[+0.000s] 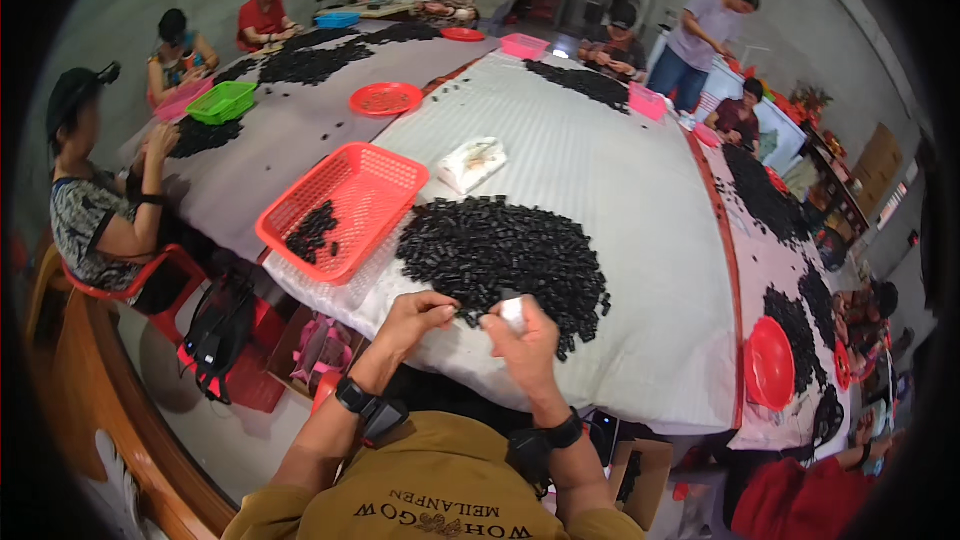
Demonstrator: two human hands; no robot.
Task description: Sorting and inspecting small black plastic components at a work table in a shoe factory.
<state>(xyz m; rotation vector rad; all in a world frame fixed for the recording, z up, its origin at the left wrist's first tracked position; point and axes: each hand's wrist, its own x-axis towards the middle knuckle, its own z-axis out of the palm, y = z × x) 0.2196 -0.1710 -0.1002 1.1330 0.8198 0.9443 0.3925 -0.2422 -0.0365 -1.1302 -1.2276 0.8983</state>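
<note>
My left hand (pixel 418 322) is at the near edge of a large heap of small black pieces (pixel 505 260). Its thumb and forefinger are pinched together, and whatever is between them is too small to make out. Beside it, my right hand (pixel 528 345) is closed around a small white object (pixel 512 314), whose kind I cannot tell. Both hands are close together, just over the white table cover (pixel 640 340). Left of the heap stands a red plastic basket (pixel 385 185) with a small pile of black pieces in it.
A crumpled white packet (pixel 472 164) lies behind the heap. Farther off are a round red tray (pixel 386 99), a green basket (pixel 222 102) and more black heaps. Several people sit around the tables, one close by at left (pixel 100 200). A red bowl (pixel 770 364) is at right.
</note>
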